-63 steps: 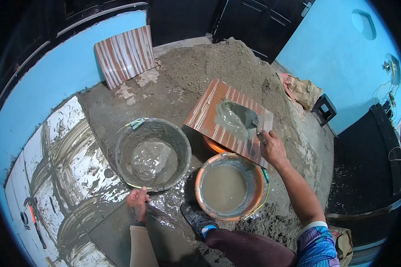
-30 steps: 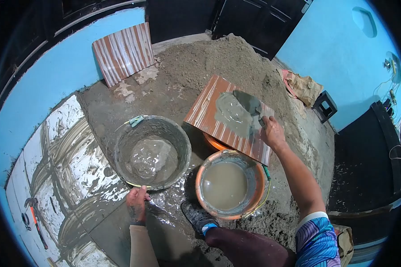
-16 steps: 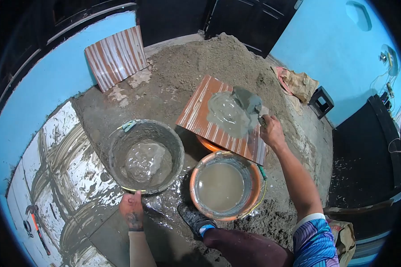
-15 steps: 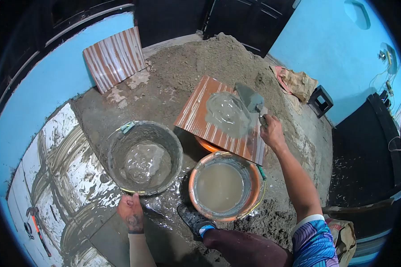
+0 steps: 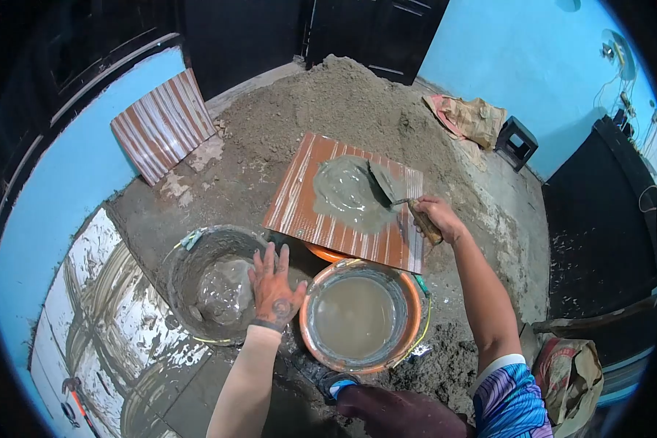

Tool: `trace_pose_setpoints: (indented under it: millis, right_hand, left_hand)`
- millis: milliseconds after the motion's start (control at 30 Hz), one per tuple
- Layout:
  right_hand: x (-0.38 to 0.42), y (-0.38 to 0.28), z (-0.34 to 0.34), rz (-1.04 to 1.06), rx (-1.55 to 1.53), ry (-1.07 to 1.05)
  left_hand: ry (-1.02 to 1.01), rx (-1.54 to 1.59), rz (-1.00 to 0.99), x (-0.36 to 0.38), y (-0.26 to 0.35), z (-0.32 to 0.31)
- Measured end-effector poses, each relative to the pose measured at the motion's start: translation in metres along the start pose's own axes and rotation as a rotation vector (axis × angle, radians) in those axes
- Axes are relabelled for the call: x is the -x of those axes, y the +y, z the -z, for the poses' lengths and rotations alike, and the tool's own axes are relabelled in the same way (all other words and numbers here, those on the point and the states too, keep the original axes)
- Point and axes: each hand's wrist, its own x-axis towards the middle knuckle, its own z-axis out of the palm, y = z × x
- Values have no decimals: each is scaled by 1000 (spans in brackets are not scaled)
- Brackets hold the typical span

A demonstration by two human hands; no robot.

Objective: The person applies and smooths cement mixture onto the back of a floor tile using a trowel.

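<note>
My right hand [image 5: 437, 217] grips the wooden handle of a trowel [image 5: 380, 186], its blade tipped on edge in a puddle of wet mortar [image 5: 343, 191]. That mortar lies on a brown ridged tile [image 5: 296, 186], which rests over an orange bucket [image 5: 327, 253]. My left hand [image 5: 275, 285] is spread open, fingers pointing away from me. It overlaps the right side of a dark bucket [image 5: 185, 310] holding more grey mortar [image 5: 225, 290]. Just right of this hand stands an orange-rimmed bucket [image 5: 307, 338] of cloudy water [image 5: 354, 317].
A heap of sand [image 5: 328, 95] rises behind the tile. Another striped tile [image 5: 164, 125] leans on the left wall. Mortar-smeared white tiles [image 5: 102, 314] and a hammer [image 5: 77, 398] lie at left. A black stool [image 5: 517, 143] and paper sacks [image 5: 471, 120] are at right.
My left hand has left the dark bucket's near rim, opened, and moved forward and right. The trowel has turned and come down into the mortar on the tile.
</note>
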Motion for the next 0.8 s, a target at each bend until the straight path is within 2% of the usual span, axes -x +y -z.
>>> trace_pose_setpoints:
  millis: [267,500,567,733,800]
  right_hand:
    - [-23,-50,-41,21,246,-179]
    - [14,-52,-29,14,228,-31]
    - [-4,-26,-25,39,274,-61]
    - [8,-47,-23,-37,232,-82]
    - [2,-40,-34,9,363,-61]
  left_hand:
    - [-89,-84,70,-41,14,-18]
    - [-28,-101,59,-36,9,-33]
    - [-11,-121,62,-37,8,-37]
    - [26,-80,81,-37,9,-40]
    - [36,-72,91,-37,9,-40]
